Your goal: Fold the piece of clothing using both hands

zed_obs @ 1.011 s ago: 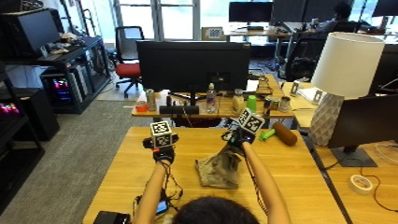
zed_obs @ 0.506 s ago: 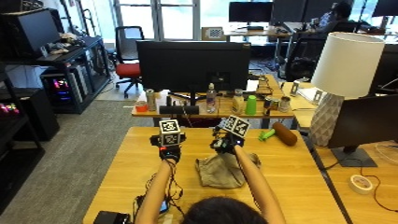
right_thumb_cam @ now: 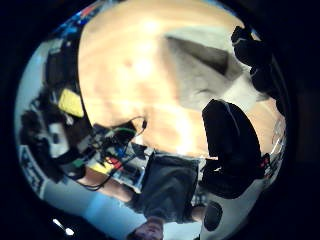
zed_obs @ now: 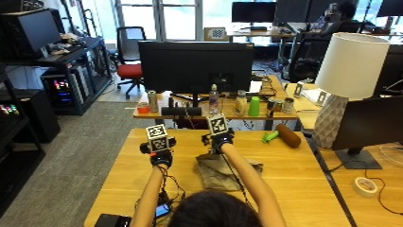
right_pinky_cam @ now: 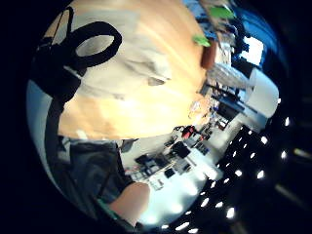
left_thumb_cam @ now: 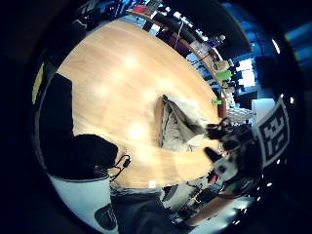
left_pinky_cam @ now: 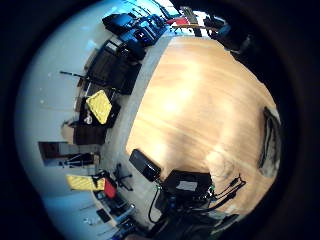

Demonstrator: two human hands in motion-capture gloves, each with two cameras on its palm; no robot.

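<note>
1. garment [zed_obs: 222, 172], tan, lies crumpled on the wooden table [zed_obs: 290, 165] in front of the person, partly hidden behind the right forearm; folding looks barely begun.
2. right hand [zed_obs: 218, 140] raised over the garment's far edge; its thumb-side palm view shows curled fingers [right_thumb_cam: 250, 50] at the cloth's corner, grip itself not resolvable; left hand [zed_obs: 160, 156] beside the cloth, finger state cannot tell.
3. next move, judged: both hands take corners and spread the cloth flat.
4. left thumb-side palm view alone shows a standing ridge in the cloth [left_thumb_cam: 178, 124].

Open-plan office. Wooden desk [zed_obs: 302, 175] behind a large monitor [zed_obs: 195, 59]; office chair [zed_obs: 129, 52], further monitors [zed_obs: 252, 10], equipment rack [zed_obs: 60, 71], table lamp [zed_obs: 346, 80], grey carpet [zed_obs: 69, 156].
</note>
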